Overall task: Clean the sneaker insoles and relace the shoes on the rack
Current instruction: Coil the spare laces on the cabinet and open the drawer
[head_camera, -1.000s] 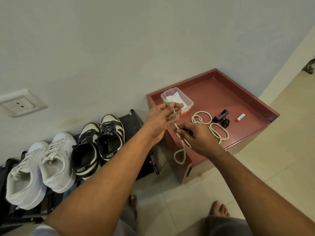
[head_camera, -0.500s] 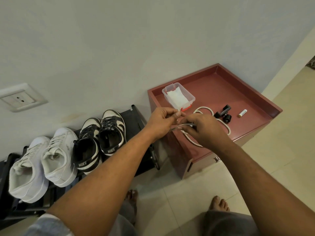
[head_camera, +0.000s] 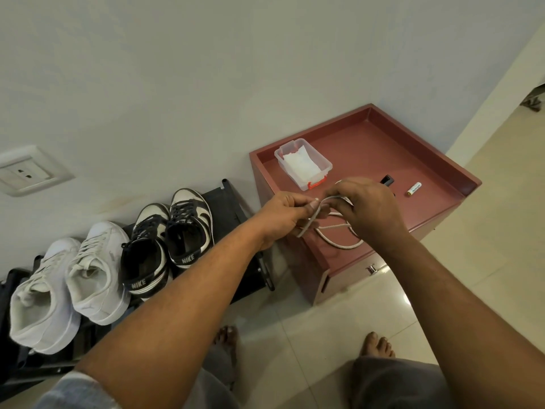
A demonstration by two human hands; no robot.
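A: Red-brown cabinet [head_camera: 383, 149], with a raised rim along the back and both sides. Where is your open room?

B: The back half of the top is bare. A clear box [head_camera: 323, 164] holding a white sheet sits near the left rim. A battery [head_camera: 414, 189] and a small black part [head_camera: 387, 180] lie right of your hands. The rack [head_camera: 233, 199] stands just beside the cabinet's left wall and carries 4 shoes: 2 black-and-white sneakers [head_camera: 188, 231] and 2 white sneakers [head_camera: 94, 270].

A: And your hands?

B: Both are close together over the front-left part of the top. Your left hand [head_camera: 283, 214] pinches the white lace [head_camera: 336, 246] between thumb and curled fingers. Your right hand [head_camera: 368, 208] curls on the same lace just beside it, with its fingertips mostly hidden behind the hand.

A: Which way does the lace run?

B: The held strand slants from your right fingers down-left past your left hand, towards the front-left edge. The rest lies in a loose loop on the top below your right hand, and its long axis runs roughly along the front edge.
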